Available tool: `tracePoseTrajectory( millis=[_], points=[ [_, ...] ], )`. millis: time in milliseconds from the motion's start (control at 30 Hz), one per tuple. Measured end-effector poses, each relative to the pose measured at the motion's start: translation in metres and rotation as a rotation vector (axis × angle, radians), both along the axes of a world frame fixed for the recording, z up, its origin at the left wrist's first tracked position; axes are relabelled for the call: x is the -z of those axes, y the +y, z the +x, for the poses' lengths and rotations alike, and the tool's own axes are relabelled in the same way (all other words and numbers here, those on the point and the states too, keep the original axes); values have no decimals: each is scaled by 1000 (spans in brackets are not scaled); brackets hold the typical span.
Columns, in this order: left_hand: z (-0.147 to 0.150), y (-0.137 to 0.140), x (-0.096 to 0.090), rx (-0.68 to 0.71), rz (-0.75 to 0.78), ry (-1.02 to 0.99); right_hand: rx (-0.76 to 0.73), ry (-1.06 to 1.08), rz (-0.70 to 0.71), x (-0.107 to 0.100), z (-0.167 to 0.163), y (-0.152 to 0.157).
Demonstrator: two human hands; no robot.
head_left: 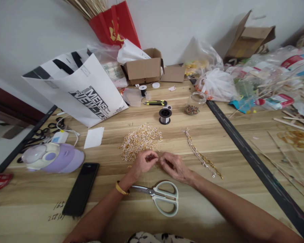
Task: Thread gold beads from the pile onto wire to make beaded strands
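My left hand [145,164] and my right hand [175,166] meet in a pinch over the table, fingertips nearly touching. Whatever lies between the fingertips is too small to make out. Just beyond my left hand spreads a heap of small gold and silver-coloured pieces [139,140]. White-handled scissors [164,197] lie below my hands, blades pointing left. To the right of my right hand rest gold and silver-coloured chains [201,155], laid side by side. A spool of thin wire or thread [165,116] stands beyond the heap.
A black phone [81,189] and a purple-and-cream bottle [54,157] lie at left, near a white paper bag [78,89]. A utility knife [155,103], a glass jar of beads [195,103] and a cardboard box [144,71] are farther back. Plastic bottles [278,69] crowd the right.
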State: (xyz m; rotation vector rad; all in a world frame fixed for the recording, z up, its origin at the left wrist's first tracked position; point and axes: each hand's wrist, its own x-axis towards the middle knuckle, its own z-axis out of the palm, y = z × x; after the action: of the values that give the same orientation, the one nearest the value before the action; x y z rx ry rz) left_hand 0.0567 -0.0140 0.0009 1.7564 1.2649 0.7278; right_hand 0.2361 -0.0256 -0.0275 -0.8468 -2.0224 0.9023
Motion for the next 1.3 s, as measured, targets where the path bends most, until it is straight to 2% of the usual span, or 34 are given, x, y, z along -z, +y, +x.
tracePoseTrajectory(
  millis=[1300],
  points=[
    [-1,-2,2,29,30,-27,10,-31,-43,-3,0,1]
  ],
)
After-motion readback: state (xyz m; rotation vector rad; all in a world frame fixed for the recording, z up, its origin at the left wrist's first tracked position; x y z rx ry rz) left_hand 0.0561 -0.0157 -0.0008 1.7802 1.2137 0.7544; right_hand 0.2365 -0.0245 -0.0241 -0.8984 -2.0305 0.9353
